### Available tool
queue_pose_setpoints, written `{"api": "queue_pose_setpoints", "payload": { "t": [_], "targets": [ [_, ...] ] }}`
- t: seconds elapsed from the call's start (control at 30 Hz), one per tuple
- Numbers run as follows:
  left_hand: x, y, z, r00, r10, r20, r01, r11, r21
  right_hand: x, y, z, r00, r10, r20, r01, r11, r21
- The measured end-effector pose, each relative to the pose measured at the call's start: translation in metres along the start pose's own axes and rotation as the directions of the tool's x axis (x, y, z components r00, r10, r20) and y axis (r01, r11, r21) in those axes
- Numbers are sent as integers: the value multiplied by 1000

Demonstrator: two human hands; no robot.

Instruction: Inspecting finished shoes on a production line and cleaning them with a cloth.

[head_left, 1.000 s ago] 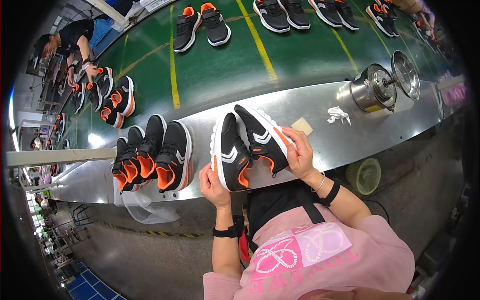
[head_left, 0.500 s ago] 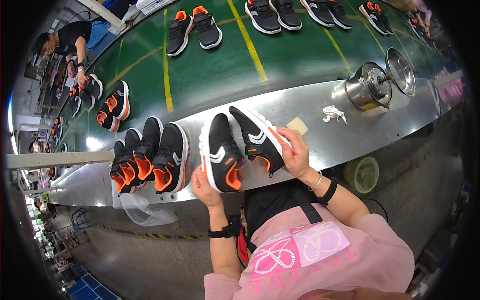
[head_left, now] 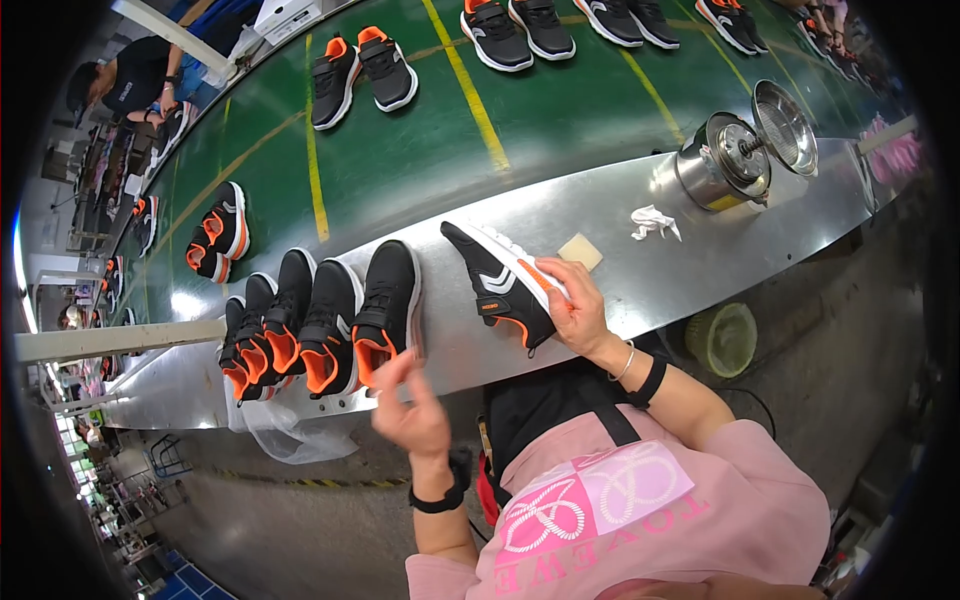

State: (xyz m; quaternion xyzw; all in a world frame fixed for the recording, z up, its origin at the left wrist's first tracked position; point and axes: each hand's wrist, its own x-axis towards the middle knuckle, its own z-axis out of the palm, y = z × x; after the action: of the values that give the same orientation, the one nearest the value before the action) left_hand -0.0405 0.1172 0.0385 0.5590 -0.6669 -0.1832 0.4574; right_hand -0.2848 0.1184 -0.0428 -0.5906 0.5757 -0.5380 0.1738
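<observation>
Right grip (head_left: 576, 308) on shoe (head_left: 495, 285); white scrap (head_left: 655, 221), perhaps cloth, near metal canister (head_left: 708, 172).

At twelve o'clock lies a long green table (head_left: 400, 165) with yellow lines (head_left: 466, 85), and a shiny metal bench (head_left: 720, 240) runs along its near side toward three o'clock. A pale beam (head_left: 120, 341) enters from nine o'clock. The grey floor (head_left: 290, 525) carries a yellow-and-black stripe (head_left: 330, 483) at seven o'clock.

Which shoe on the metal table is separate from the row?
The black shoe gripped by the right hand, farthest right; the other five shoes stand side by side.
</observation>
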Motion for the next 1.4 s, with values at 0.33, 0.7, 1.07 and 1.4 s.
{"api": "queue_pose_setpoints", "payload": {
  "t": [0.33, 0.7, 1.07, 1.4],
  "targets": [
    [-48, -8, 99, 792, -209, 574, 461, 820, -339, -1, -10, -14, 980, 167, 105, -177, 980, 94],
    [-53, 19, 66, 825, -267, 498, 338, 939, -57, 17, 21, -40, 987, 162, -15, -161, 956, -245],
    [-50, 19, 68, 800, -273, 535, 353, 934, -51, 26, 29, -45, 932, 356, 72, -312, 885, -346],
    [-48, 20, 69, 779, -334, 530, 393, 919, 1, 34, -16, -17, 905, 280, 319, -341, 928, 153]
  ]
}}
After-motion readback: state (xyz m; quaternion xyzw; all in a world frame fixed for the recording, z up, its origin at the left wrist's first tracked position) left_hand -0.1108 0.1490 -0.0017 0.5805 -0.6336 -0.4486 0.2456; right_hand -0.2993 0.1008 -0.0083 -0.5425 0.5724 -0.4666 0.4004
